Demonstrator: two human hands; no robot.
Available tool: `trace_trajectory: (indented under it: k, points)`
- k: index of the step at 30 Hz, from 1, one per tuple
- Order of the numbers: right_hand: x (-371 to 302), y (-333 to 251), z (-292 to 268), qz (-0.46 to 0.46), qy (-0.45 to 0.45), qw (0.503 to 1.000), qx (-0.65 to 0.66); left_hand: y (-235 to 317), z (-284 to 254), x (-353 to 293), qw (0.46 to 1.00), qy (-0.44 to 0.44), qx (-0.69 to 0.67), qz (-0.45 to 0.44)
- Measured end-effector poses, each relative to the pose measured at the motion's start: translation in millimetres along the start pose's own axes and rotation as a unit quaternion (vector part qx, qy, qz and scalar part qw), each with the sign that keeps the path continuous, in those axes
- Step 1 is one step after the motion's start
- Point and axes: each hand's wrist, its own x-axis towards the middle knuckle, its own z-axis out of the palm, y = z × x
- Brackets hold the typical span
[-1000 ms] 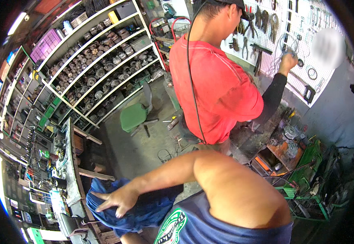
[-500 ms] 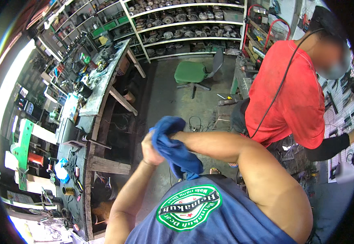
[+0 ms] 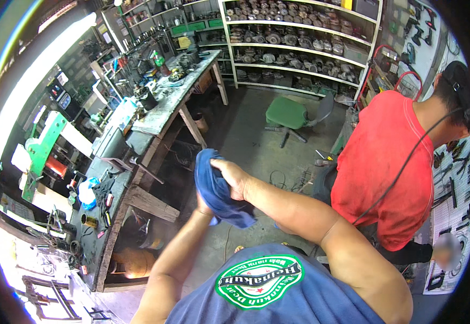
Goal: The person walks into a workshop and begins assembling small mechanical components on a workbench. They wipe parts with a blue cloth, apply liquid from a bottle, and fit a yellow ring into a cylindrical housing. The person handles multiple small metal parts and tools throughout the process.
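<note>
A blue cloth [image 3: 211, 181] is bunched between my two hands, out in front of my body above the floor. My right hand [image 3: 233, 176] lies over the cloth from the right, its fingers closed on the fabric. Lower down, my left hand [image 3: 205, 205] grips the same cloth from the left; the cloth hides most of its fingers. A loose end of the fabric hangs down toward my blue shirt [image 3: 246, 259].
Along the left runs a workbench [image 3: 151, 121] crowded with tools and a green metal frame [image 3: 46, 135]. Ahead, a green swivel chair [image 3: 286, 113] stands before shelves [image 3: 300, 48] of metal parts. At right, a person in red [image 3: 380, 167] faces a pegboard [image 3: 461, 200].
My right hand has come round onto the front of the cloth, and the cloth has turned with it. The view has swung left. The person in red has bent further toward the pegboard.
</note>
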Motion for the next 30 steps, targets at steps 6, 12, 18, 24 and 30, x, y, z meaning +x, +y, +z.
trace_trajectory:
  k: [6,12,18,24,30]
  points:
    - [-36.6,-4.4,46.4,-0.193,-0.045,0.980,-0.007,-50.2,-6.5,8.9,0.997,-0.040,-0.044,0.055]
    - [-15.3,9.7,36.6,-0.198,-0.238,0.951,0.020,84.6,41.4,12.5,0.858,0.132,0.492,0.071]
    - [5.6,55.6,26.1,-0.352,-0.157,0.847,-0.366,95.4,51.1,-7.6,0.908,0.129,0.389,-0.086]
    - [-26.8,33.7,20.0,-0.283,-0.128,0.792,-0.525,72.8,-29.7,-44.4,0.910,0.109,0.397,0.054]
    - [-18.3,62.3,18.9,-0.374,0.069,0.452,-0.807,69.0,31.1,-49.3,0.459,-0.007,0.880,0.121]
